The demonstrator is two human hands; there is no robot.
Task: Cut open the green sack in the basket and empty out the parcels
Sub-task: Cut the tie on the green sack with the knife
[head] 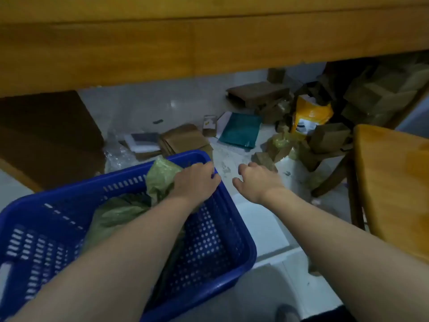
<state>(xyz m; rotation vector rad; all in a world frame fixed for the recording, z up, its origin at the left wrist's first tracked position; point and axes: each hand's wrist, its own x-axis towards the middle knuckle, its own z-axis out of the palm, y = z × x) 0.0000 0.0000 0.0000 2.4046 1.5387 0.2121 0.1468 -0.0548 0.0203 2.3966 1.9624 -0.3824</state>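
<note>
Head view | green sack (130,210) lies slumped in blue basket (232,256) | left hand (197,180) seems to bunch its top at the far rim, fingers hidden | right hand (255,182) loose, holding nothing | thin, limp, likely light: take hold at the gathered neck

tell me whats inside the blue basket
The blue perforated plastic basket holds a crumpled pale green plastic sack. The left hand grips its top. Any contents of the sack are covered.
</note>
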